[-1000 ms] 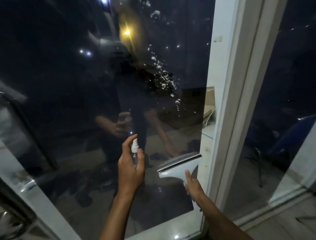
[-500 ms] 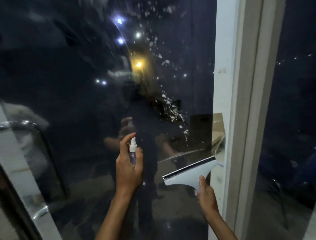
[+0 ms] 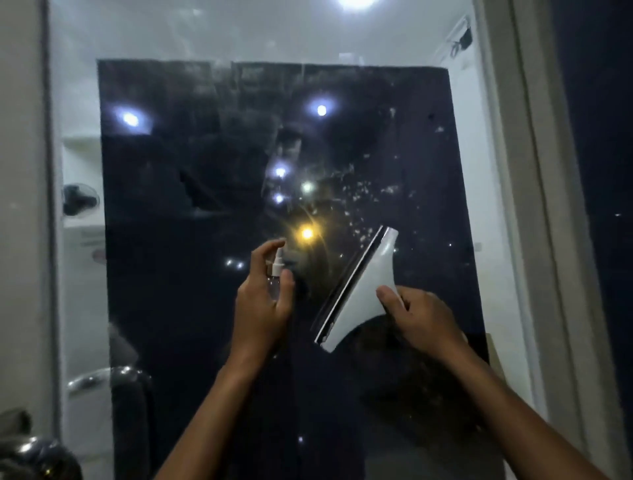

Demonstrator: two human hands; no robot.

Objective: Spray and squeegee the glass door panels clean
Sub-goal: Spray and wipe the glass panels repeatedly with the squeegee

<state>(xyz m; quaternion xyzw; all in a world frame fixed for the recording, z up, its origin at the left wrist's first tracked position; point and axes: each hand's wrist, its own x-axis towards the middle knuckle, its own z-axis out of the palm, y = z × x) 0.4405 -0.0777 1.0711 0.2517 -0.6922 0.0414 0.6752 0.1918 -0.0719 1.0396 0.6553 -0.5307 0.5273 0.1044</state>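
Before the dark glass door panel (image 3: 205, 308), the left hand (image 3: 262, 308) grips a spray bottle (image 3: 275, 270), forefinger raised to pump, while beside it the right hand (image 3: 419, 322) clasps a tilted squeegee (image 3: 363, 287), ready to wipe.

— What's around you out there?

— You're facing night beyond the pane: a yellow lamp (image 3: 307, 233) glows at the middle and several white lights (image 3: 321, 110) are scattered above it.

— And the room?

— You see it only as reflection: a pale ceiling with a bright round light (image 3: 356, 2) at the top edge. A light-coloured frame post (image 3: 534, 192) rises on your right.
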